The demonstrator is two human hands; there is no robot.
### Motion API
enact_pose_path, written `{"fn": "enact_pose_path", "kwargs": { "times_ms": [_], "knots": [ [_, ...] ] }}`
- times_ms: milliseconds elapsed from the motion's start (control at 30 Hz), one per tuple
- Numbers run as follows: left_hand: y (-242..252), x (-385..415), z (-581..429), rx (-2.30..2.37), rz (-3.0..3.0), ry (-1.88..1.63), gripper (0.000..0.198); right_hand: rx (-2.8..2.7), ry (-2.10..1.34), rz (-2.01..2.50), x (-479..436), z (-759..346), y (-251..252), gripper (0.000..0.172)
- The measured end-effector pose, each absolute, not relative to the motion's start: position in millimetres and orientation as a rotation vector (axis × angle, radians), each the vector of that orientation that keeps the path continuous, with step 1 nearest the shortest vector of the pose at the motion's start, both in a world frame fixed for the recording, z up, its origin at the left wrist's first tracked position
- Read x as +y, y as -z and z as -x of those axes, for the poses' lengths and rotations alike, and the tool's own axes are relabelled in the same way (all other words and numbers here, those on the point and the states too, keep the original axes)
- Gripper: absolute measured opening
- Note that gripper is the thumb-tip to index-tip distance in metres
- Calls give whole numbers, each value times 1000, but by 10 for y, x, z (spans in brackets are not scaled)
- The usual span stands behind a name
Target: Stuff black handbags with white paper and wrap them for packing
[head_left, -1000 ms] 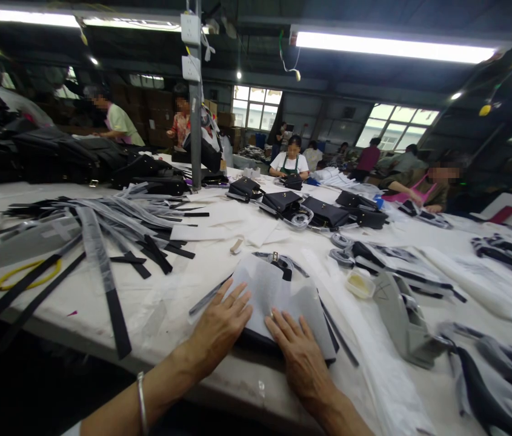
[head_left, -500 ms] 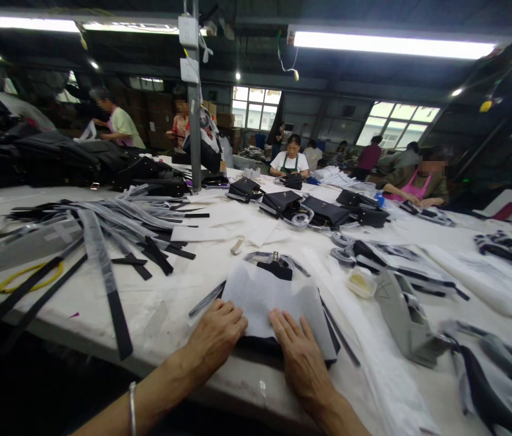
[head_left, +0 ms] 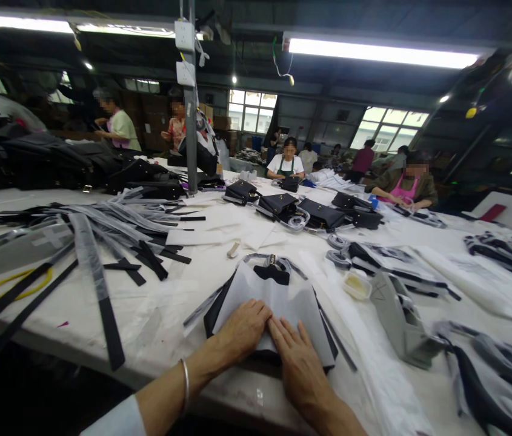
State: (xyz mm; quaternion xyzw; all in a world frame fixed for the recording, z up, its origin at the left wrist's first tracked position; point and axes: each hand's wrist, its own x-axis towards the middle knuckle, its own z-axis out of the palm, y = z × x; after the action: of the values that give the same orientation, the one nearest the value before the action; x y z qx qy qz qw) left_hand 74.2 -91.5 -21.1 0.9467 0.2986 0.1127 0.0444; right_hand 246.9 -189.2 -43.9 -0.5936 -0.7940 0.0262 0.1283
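A white paper-like sheet (head_left: pixel 237 290) lies over a black bag (head_left: pixel 212 318) at the table's near edge. The bag's dark sides show beyond the sheet, and a black tab (head_left: pixel 271 274) with a metal fitting sticks out at its far end. My left hand (head_left: pixel 244 327) is on the middle of the sheet with fingers bent and pressed together, apparently gripping it; its fingertips are partly hidden. Flat on the sheet, just right of it, my right hand (head_left: pixel 299 357) has its fingers stretched out. The fingertips of both hands meet. A plastic-wrapped strap (head_left: pixel 299 266) curves behind the bag.
Wrapped black straps (head_left: pixel 110 327) and a yellow ring (head_left: pixel 14 286) lie left. On the right are a grey tape dispenser (head_left: pixel 403 321), a small plastic tub (head_left: pixel 356 286) and white sheeting (head_left: pixel 374 363). Black bags (head_left: pixel 323 213) stand farther back, near a metal post (head_left: pixel 191 139). Several people work beyond.
My left hand has slid right from the sheet's left edge to its middle, meeting my right hand. More of the bag's left side now shows. The view has shifted slightly.
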Motion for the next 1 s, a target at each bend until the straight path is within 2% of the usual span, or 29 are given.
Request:
{"fn": "enact_pose_path", "kwargs": {
  "times_ms": [67,133,267,533,733,800,1000],
  "knots": [
    [290,-939,-727,923,-2869,-363,20,-2255,-421,1731,-1847,-2520,148,79],
    [317,-952,-741,932,-2848,-371,21,-2088,-648,1724,-1721,-2527,-185,67],
    [302,-949,-780,976,-2815,-378,24,-1842,-614,1706,-1356,-2331,-525,48],
    [229,-1089,-716,1144,-2656,-482,18,-1866,-531,1623,-1322,-2403,182,32],
    [238,-1172,-714,1245,-2581,-498,15,-1983,-569,1481,-1366,-2485,143,11],
    [254,-1169,-701,1220,-2576,-509,15,-2015,-588,1501,-1360,-2482,136,8],
    [308,-1149,-603,968,-2482,-670,25,-2119,-635,1537,-1305,-2512,85,16]
  ]
}}
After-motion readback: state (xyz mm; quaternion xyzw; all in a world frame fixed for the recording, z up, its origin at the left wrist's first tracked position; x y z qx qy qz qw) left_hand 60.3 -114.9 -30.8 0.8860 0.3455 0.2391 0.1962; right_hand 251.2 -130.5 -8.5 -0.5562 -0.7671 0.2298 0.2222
